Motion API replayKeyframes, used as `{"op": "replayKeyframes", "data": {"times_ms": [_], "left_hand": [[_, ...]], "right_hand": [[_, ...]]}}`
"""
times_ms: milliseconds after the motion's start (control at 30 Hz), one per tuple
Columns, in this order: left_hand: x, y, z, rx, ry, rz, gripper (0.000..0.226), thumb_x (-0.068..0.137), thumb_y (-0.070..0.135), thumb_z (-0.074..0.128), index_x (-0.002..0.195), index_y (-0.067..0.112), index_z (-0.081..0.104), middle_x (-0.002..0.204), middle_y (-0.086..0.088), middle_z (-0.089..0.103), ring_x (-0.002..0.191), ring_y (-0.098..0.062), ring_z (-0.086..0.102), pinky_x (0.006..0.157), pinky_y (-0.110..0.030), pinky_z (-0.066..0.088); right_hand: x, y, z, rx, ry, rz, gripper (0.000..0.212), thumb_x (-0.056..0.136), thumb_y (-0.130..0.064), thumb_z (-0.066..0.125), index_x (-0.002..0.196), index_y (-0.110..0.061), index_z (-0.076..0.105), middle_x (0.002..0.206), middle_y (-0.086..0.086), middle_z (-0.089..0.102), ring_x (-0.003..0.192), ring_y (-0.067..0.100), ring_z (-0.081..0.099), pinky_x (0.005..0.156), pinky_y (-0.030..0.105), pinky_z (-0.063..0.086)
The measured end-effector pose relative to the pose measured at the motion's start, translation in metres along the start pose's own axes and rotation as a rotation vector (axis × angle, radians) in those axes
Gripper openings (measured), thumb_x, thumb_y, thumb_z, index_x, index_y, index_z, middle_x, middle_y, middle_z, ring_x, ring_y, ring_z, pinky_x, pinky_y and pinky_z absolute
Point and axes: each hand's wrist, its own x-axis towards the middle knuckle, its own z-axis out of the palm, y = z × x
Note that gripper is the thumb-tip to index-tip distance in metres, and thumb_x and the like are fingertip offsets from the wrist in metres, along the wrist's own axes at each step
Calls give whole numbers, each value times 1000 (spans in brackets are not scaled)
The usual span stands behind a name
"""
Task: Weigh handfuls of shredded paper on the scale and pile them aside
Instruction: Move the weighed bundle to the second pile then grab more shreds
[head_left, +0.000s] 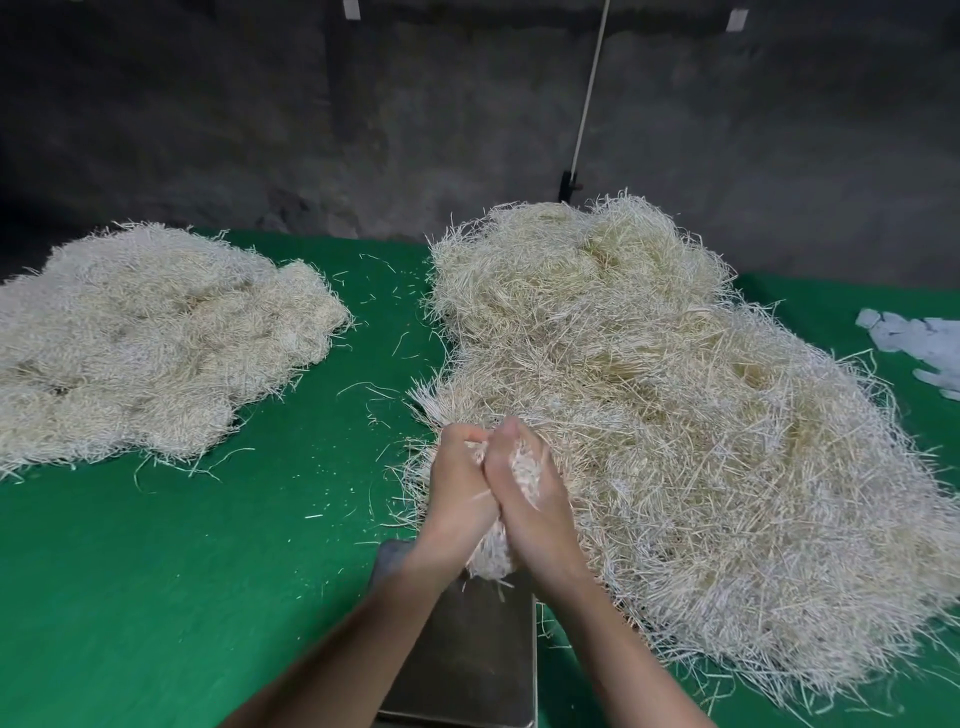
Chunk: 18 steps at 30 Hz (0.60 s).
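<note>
Nearest me, one scale (467, 665) sits at the front of the green table (208, 571), its bare metal plate partly hidden under my forearms. Just above the plate's far end, my left hand (457, 493) and right hand (530, 499) are pressed together. The fingers of both curl around a single handful of shredded paper (493, 556), with strands poking out at the top and hanging below the wrists.

To do this step well, I judge I should lower the bundle onto the middle of the plate. It needs to land clear of the big heap touching the scale's right side, because stray strands leaning on the plate could skew the reading. Then I let go fully with both hands.

Beyond my hands, I count two piles. The large source pile (675, 441) is on the right. A flatter pile (145, 343) lies well apart on the left, most likely the weighed one. Loose strands litter the cloth between them. Some crumpled white items (914, 343) lie at the far right edge, and I cannot count them.
</note>
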Motion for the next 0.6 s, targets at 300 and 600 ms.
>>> {"op": "replayKeyframes", "data": {"times_ms": [300,600], "left_hand": [[-15,0,13,-360,-106,-301,64,63,79,48,113,41,52,114,24,52,103,5,51,90,-23,43],[1,-26,-14,376,134,278,42,90,41,58,116,8,64,46,6,43,36,-7,31,40,-24,30]], "right_hand": [[33,8,9,113,413,229,76,91,-56,46,139,1,34,84,2,54,76,15,54,69,27,44],[7,16,-5,155,21,235,64,91,-45,52,147,-23,28,124,-6,46,113,14,42,94,34,32]]}}
